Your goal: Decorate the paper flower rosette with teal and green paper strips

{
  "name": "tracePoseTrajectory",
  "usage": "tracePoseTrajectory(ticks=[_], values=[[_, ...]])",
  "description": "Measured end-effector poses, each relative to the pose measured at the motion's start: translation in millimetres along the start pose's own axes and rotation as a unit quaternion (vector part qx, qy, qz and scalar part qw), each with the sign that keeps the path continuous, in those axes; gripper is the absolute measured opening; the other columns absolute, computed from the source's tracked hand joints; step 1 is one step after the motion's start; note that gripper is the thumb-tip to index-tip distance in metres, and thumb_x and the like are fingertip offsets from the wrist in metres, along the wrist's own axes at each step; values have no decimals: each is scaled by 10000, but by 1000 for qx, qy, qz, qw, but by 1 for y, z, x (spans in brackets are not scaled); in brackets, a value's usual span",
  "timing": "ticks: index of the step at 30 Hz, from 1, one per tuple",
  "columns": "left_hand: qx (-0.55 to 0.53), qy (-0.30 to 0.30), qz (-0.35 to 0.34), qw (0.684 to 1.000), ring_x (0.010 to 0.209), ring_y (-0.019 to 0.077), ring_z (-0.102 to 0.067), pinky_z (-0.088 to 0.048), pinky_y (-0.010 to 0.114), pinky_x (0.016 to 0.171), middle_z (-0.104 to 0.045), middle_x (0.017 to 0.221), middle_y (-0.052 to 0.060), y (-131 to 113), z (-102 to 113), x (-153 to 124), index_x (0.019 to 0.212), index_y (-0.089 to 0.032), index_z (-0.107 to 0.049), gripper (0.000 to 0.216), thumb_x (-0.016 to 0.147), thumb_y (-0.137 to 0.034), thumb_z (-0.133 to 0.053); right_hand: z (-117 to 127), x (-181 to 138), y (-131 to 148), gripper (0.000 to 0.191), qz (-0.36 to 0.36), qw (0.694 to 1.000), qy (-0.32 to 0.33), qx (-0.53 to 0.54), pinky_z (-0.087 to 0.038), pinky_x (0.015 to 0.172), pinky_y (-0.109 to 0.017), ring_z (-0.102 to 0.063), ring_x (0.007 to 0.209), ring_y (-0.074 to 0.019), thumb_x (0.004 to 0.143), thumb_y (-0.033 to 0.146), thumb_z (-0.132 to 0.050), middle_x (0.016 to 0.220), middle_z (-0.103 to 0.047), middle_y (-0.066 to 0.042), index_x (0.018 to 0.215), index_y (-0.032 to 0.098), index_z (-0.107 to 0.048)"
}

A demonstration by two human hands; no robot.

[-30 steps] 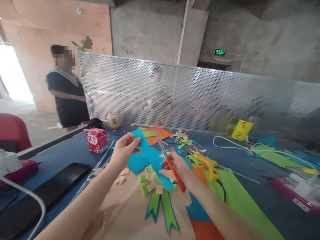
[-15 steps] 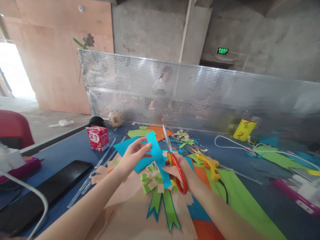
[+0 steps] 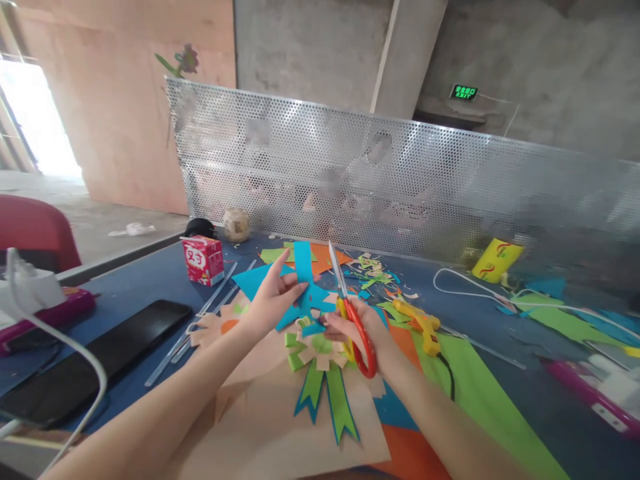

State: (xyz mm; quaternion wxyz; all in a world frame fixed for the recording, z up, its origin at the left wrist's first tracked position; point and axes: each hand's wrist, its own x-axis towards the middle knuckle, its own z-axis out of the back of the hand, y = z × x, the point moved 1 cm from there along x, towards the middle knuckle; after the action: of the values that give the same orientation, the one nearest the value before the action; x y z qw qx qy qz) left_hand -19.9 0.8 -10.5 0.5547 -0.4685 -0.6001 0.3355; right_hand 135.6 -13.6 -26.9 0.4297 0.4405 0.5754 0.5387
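Two bare hands, the left hand (image 3: 273, 300) and the right hand (image 3: 377, 327), are working above the dark blue counter (image 3: 475, 310). Taking the green and beige rosette (image 3: 323, 345) as the clock's middle, a blue strip (image 3: 303, 263) is standing upright towards twelve. At ten to eleven, the left hand's grip is staying narrow, thumb and fingers pinching that strip. At two, the right hand's grip is holding scissors (image 3: 343, 287) by their red and yellow handles, the tip pointing to twelve; I am not managing to tell whether the blades are parted. More blue paper is showing at the right fingertips, partly hidden.

Green tails (image 3: 345, 413) with blue edges are hanging towards six over beige paper (image 3: 280, 433). A yellow glue gun (image 3: 425, 327) is lying at three, a green sheet (image 3: 480, 393) is spreading towards four, paper scraps (image 3: 373, 273) are littering one o'clock, and a red box (image 3: 203, 260) is standing at ten.
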Motion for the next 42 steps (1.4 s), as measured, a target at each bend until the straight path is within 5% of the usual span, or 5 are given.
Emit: tracePoseTrajectory(ticks=[4,12,22,36,42], values=[[115,78,-73,988,722,135,-594,-478,275,677,-631,819,43,-3,2,-4,1352,-188,-51,704,780,-173,-461,9,2,4,290,68,997,-28,36,-498,744,-336,-623,815,-208,606,388,-662,778,-625,-24,714,200,-470],[386,176,-196,884,840,166,-549,-461,337,735,-542,1159,91,3,9,-6,1340,-283,98,768,805,-210,-449,21,-2,18,321,192,981,-26,-3,-514,722,-347,-612,833,-197,630,308,-662,1029,-591,-68,853,199,-457],[445,193,-224,845,788,155,-547,-460,301,723,-555,1132,76,-5,16,-7,1351,-278,7,791,763,-218,-520,14,4,1,348,100,984,22,-147,-499,509,-279,-610,667,-158,558,286,-679,932,-599,-46,765,202,-412],[442,254,-217,833,798,168,-558,-472,285,661,-532,1159,109,0,7,-18,1342,-264,96,885,740,-180,-547,5,-1,7,341,69,983,37,-163,-473,637,-299,-589,633,-158,502,279,-690,631,-559,43,686,216,-410],[425,207,-220,853,824,165,-551,-467,299,700,-536,1146,97,-2,14,-13,1334,-269,121,900,741,-204,-552,15,13,-13,377,108,979,33,-171,-465,668,-302,-590,659,-150,488,212,-695,648,-555,44,751,206,-425]])
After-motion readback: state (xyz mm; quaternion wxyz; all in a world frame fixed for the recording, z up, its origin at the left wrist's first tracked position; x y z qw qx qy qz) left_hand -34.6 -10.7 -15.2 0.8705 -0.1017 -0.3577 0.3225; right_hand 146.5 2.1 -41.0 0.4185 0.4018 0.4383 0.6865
